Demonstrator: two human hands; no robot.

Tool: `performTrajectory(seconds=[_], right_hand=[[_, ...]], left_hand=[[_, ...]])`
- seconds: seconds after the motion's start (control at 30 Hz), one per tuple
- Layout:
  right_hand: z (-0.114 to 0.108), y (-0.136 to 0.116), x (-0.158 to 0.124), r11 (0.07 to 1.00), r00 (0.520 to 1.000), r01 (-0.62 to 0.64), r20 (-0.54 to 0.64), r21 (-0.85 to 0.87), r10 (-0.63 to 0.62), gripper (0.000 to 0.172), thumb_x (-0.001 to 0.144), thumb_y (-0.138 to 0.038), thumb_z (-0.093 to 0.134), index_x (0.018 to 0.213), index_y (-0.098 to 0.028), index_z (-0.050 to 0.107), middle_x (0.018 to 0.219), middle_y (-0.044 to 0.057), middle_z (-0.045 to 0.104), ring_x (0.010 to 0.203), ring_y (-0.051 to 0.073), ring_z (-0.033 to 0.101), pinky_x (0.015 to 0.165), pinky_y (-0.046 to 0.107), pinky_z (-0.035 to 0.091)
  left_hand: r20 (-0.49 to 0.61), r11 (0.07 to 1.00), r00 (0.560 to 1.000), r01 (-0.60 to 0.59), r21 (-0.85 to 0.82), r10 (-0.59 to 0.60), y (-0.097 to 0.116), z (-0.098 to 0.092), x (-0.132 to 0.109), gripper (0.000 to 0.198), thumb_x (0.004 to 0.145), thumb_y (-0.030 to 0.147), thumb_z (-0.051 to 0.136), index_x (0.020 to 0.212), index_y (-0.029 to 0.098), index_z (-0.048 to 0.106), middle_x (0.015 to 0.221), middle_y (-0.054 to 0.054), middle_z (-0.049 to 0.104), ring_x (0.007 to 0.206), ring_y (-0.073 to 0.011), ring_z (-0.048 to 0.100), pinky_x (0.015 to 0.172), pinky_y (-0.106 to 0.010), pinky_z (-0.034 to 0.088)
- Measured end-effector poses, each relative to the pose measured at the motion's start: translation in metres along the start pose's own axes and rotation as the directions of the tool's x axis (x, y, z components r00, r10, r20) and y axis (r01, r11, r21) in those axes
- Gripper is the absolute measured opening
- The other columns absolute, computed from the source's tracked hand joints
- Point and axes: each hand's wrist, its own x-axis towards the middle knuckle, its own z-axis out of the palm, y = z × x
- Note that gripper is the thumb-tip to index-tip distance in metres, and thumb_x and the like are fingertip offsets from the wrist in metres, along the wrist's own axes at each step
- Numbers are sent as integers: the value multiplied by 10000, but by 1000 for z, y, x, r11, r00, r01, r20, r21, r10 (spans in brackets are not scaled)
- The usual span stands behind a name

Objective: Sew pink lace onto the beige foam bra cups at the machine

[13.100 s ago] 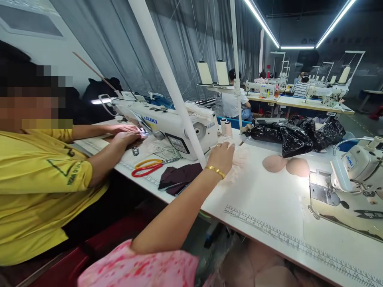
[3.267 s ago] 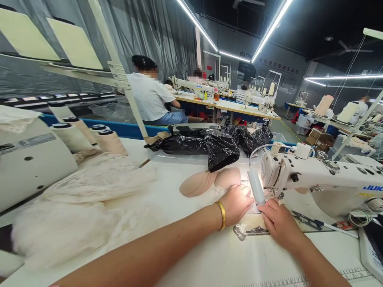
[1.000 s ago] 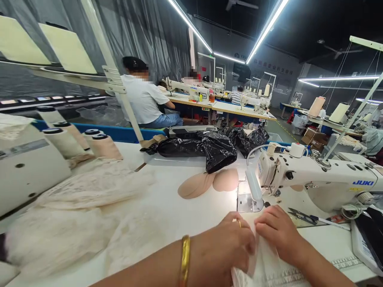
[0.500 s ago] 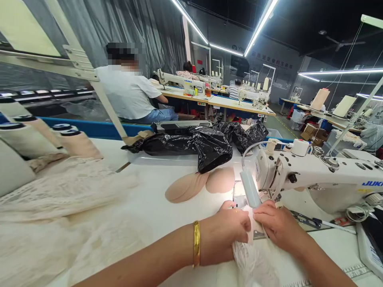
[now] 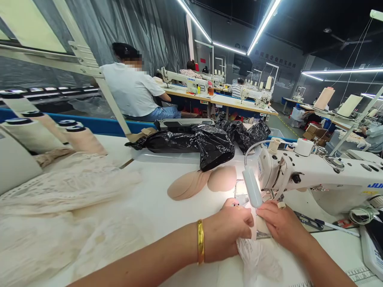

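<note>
My left hand [image 5: 226, 231], a gold bangle at its wrist, is closed with curled fingers on a pale pink fabric piece [image 5: 253, 230] at the sewing machine's needle area. White lacy fabric [image 5: 257, 259] hangs down from under those fingers toward me. On the other side, my right hand [image 5: 283, 223] pinches the fabric's right edge with its fingers together. The white sewing machine [image 5: 326, 169] stands at the right, and its small lamp [image 5: 251, 186] lights the spot between my hands. The needle and presser foot are mostly hidden.
Beige pads [image 5: 187, 185] lie beyond my left hand. Black plastic bags [image 5: 214, 145] rest behind them. Cream lace [image 5: 68, 179] and thread cones [image 5: 85, 139] are at the left. Scissors [image 5: 309, 220] lie beside the machine. A person in white [image 5: 131, 89] sits at another table.
The whole view has shifted slightly, so things sit a little farther right. Both hands keep their hold on the fabric, with hardly any movement relative to the machine.
</note>
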Motion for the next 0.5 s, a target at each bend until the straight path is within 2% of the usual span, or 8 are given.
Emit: performTrajectory(seconds=[0.1, 0.2, 0.33, 0.5], right_hand=[[0, 0, -1, 1000, 1000, -3, 7, -6, 3, 414, 911, 1, 485, 1111, -279, 715, 1114, 39, 752, 1023, 241, 653, 890, 366, 508], [2, 2, -3, 1000, 1000, -4, 4, -5, 4, 407, 910, -2, 492, 1128, -274, 701, 1137, 35, 747, 1017, 236, 646, 871, 357, 513], [4, 4, -4, 1000, 1000, 4, -15, -14, -4, 430, 900, 18, 474, 1152, -261, 683, 1124, 34, 746, 1003, 230, 648, 881, 360, 514], [3, 5, -5, 998, 999, 24, -37, -50, -26, 419, 891, 21, 484, 1126, -262, 684, 1110, 42, 746, 983, 231, 661, 861, 356, 517]], left_hand=[[-1, 1000, 1000, 5, -18, -5, 7, -7, -2, 157, 812, 184, 649, 694, 221, 745, 1048, -55, 741, 911, -255, 698, 997, -470, 352], [-7, 1000, 1000, -15, -11, 15, 9, -11, -2, 157, 822, 187, 646, 704, 215, 745, 1057, -52, 745, 866, -226, 685, 979, -448, 357], [-7, 999, 1000, -14, 40, 14, 3, -11, 0, 129, 820, 187, 656, 726, 219, 738, 1086, -25, 745, 837, -212, 679, 945, -442, 353], [-27, 996, 999, -17, 82, 20, -6, -13, 4, 116, 764, 120, 674, 685, 203, 692, 1078, -13, 737, 950, -228, 694, 949, -417, 342]])
